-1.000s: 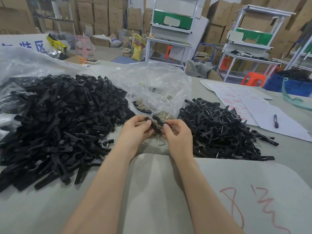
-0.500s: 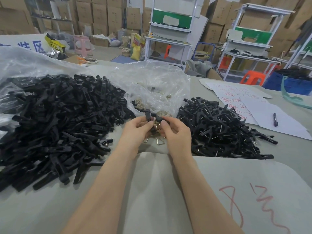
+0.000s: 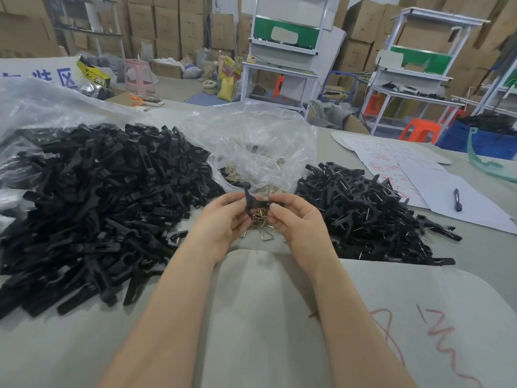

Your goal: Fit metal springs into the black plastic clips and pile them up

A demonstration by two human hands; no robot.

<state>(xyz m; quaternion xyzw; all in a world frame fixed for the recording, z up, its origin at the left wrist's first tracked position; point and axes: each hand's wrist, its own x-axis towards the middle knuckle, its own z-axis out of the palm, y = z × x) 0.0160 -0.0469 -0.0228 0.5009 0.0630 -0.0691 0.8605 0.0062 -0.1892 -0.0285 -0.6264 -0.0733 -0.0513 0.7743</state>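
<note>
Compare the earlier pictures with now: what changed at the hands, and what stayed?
The left hand and right hand keep pinching the black clip, but have turned it slightly, so one half now stands upright. The left pile, the right pile, the plastic bag and the pen stayed put.

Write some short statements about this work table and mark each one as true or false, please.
1. The left hand and the right hand both hold the black clip. True.
2. The larger pile of clips lies on the person's right. False: it lies on the left; the smaller pile is on the right.
3. A pen lies on the white paper. True.
4. The loose springs lie on the white paper. False: they lie on the table, near the hands.
</note>
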